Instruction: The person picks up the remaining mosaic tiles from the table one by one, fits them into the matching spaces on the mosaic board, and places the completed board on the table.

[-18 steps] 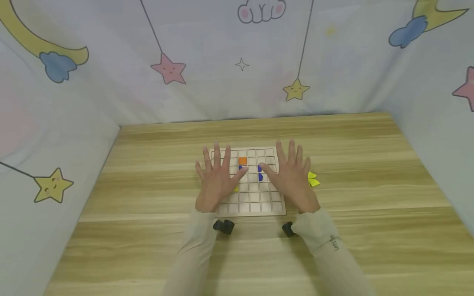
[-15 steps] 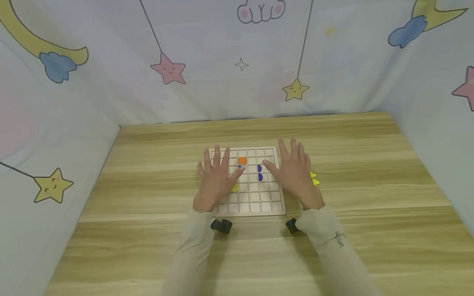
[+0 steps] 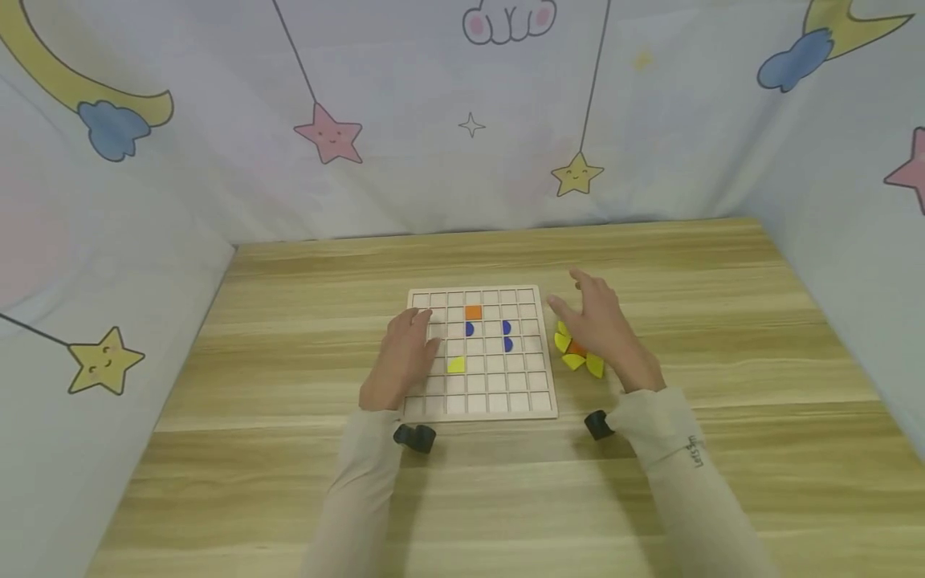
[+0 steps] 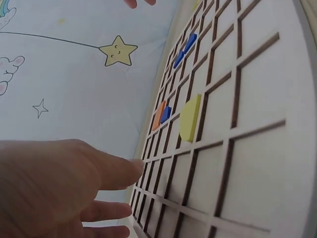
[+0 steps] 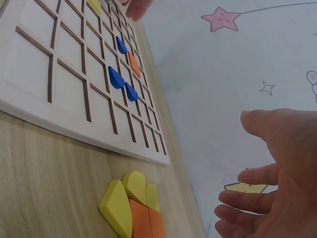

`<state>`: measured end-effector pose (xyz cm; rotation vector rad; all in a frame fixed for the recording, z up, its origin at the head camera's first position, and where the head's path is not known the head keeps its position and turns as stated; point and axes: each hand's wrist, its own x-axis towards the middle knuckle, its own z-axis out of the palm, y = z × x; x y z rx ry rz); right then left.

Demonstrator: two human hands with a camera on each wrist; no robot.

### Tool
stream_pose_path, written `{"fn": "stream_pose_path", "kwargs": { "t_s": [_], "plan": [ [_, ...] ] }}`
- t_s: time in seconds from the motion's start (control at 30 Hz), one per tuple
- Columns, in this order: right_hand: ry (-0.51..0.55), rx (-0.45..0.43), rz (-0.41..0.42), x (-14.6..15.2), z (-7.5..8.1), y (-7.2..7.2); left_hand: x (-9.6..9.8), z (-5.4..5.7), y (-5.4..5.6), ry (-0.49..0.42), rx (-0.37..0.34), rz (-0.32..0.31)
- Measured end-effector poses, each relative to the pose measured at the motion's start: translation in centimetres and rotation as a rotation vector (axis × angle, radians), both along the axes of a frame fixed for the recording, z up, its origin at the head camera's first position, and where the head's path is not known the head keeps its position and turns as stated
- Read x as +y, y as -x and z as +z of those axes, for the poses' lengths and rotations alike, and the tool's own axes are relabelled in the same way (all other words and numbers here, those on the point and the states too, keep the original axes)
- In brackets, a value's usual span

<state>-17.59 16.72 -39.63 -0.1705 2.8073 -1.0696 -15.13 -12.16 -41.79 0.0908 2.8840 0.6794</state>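
A pale wooden grid board [image 3: 477, 413] lies in the middle of the table. Set in its cells are an orange square [image 3: 473, 312], several blue half-round pieces [image 3: 508, 344] and a yellow piece [image 3: 456, 365] with one rounded corner. My left hand [image 3: 400, 355] is over the board's left side, fingers loosely bent and holding nothing; its thumb [image 4: 121, 171] shows over the grid in the left wrist view. To the right of the board, my right hand [image 3: 603, 319] hovers with relaxed, spread fingers above a cluster of yellow petal-shaped pieces [image 5: 117, 208] around orange pieces [image 5: 141, 218], partly hiding it.
The wood-grain table [image 3: 289, 321] stretches out around the board. White cloth walls [image 3: 433, 177] with printed stars and moons enclose its back and both sides. A black wrist mount [image 3: 415, 437] sticks out from the left sleeve, another [image 3: 599, 425] from the right.
Both hands have drawn apart from over the board, the left one leftward and the right one rightward, their spread fingers relaxing. More grid cells and the yellow and orange cluster have come into view.
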Motion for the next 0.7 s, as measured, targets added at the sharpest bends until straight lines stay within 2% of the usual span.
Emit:
{"fn": "stream_pose_path", "kwargs": {
  "t_s": [0.17, 0.43, 0.7],
  "plan": [
    [0.009, -0.028, -0.010, 0.5, -0.5, 0.1, -0.7, -0.3, 0.1, 0.028, -0.018, -0.005],
    [-0.012, -0.045, 0.016, 1.4, -0.9, 0.2, -1.2, 0.2, -0.1, 0.038, -0.113, -0.020],
    [-0.100, -0.092, 0.018, 1.9, -1.4, 0.1, -1.5, 0.2, 0.1, 0.055, -0.148, -0.040]
  ]
}}
